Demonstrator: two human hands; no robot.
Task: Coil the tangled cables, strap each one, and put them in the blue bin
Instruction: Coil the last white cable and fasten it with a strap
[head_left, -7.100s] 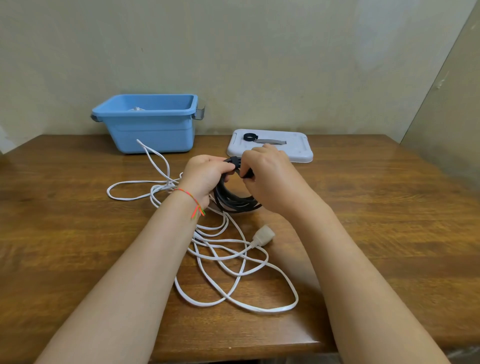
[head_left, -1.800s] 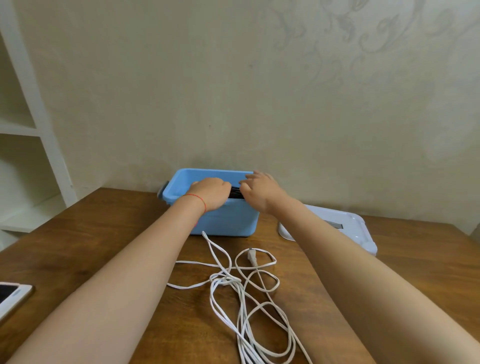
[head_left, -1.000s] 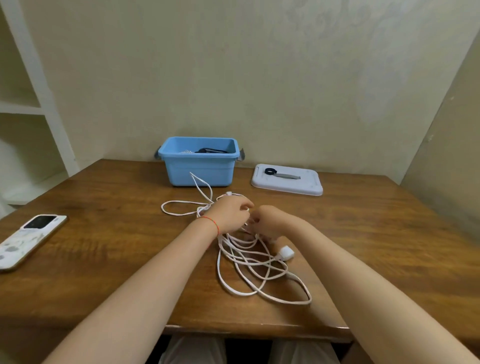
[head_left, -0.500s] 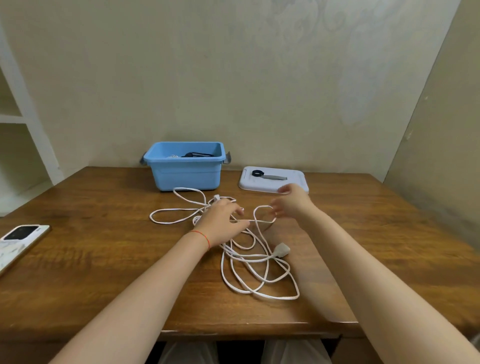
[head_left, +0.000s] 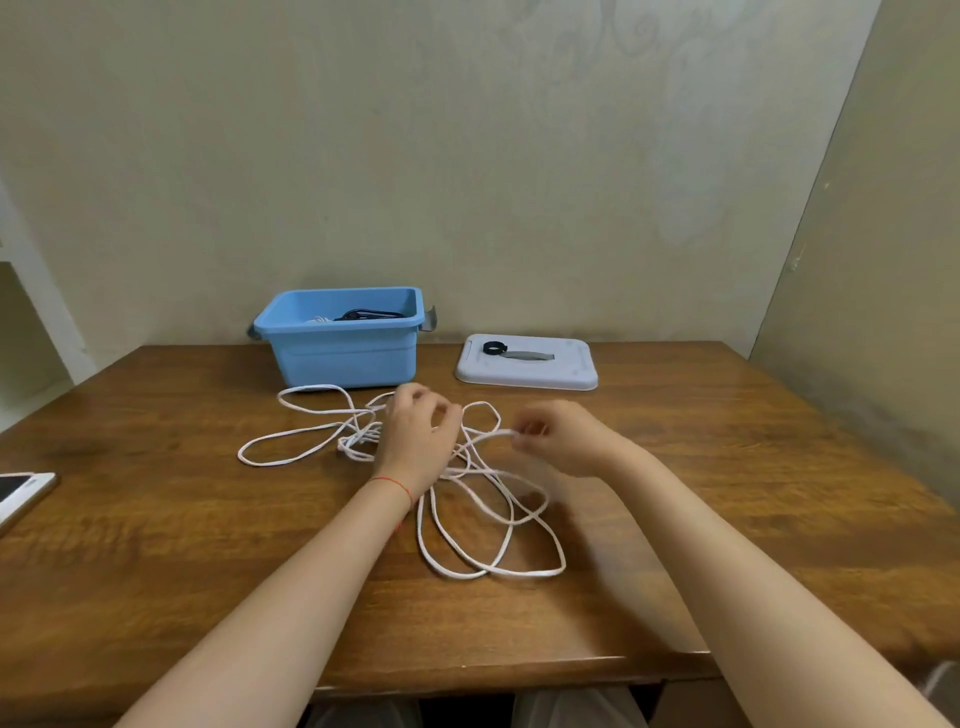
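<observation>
White cable (head_left: 457, 525) is what I'm on now: thin, flat-ish cord, matte, sprawled in loose loops over the wooden counter (head_left: 156, 545), w/ a denser knot of strands just left of my left hand (head_left: 415, 441). Left hand hovers over the tangle's middle, fingers curled & partly spread; can't tell if it's actually pinching a strand. Right hand (head_left: 561, 439) is pinched narrow on one run of the cord, drawn taut toward the left hand; it's blurred, so probably moving.

Step, as I judge it: find a free end & start coiling. Best way IMO: keep the right pinch light so cord slides thru, feed even loops into the left hand, and tease the knot apart rather than yank, since pulling would likely cinch it. Plug end isn't visible, maybe under my hand.

Blue bin (head_left: 343, 348) sits at the back by the wall: smooth plastic, boxy, grey clips at the sides, w/ a dark coiled cable (head_left: 369, 314) already inside. Strap (head_left: 511, 353), black ring plus grey tail, lies on the pale rounded lid (head_left: 571, 371) right of the bin, apart from the cord. Phone (head_left: 21, 496) at far left edge.
</observation>
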